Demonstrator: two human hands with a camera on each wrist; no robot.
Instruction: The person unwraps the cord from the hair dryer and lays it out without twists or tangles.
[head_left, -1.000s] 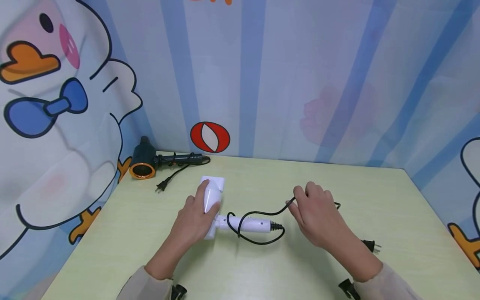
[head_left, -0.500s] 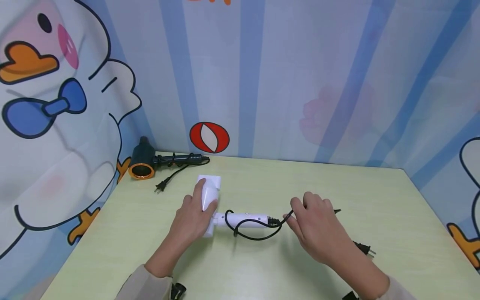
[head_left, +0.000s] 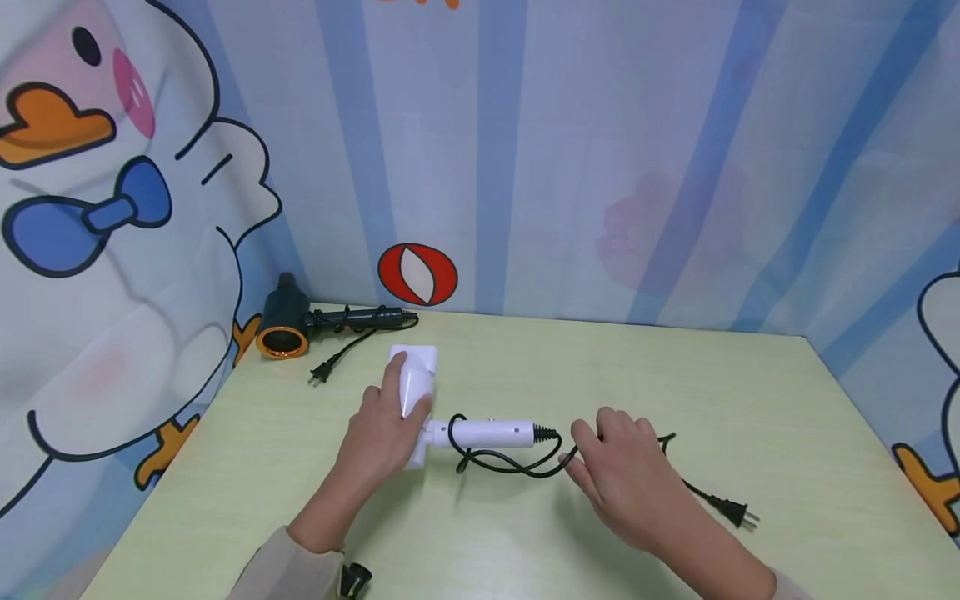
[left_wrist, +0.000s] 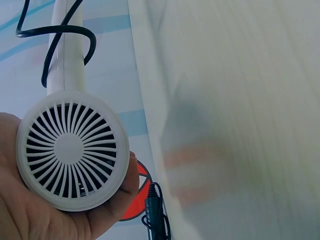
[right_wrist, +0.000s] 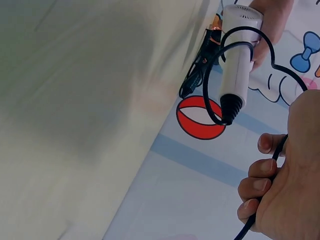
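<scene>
My left hand (head_left: 382,433) grips the body of a white hair dryer (head_left: 480,433), whose handle points to the right. In the left wrist view the dryer's round slotted vent (left_wrist: 70,150) faces the camera, with fingers curled around the body. A black cord (head_left: 517,472) leaves the handle's end and loops around the handle. To the right, my right hand (head_left: 630,475) holds that cord; the right wrist view shows its fingers (right_wrist: 255,187) curled over it. Beyond the hand the cord runs down to a two-pin plug (head_left: 733,510).
At the back left of the pale table (head_left: 750,383) lies a dark hair dryer (head_left: 288,317) with an orange rim, its cord wrapped around the handle. Its plug (head_left: 324,368) lies in front. A printed cloth backdrop (head_left: 570,167) stands behind the table.
My right hand has moved down and slightly left with the cord, and the cord's loop hangs lower by the handle's end. The white hair dryer and left hand have shifted slightly left and up.
</scene>
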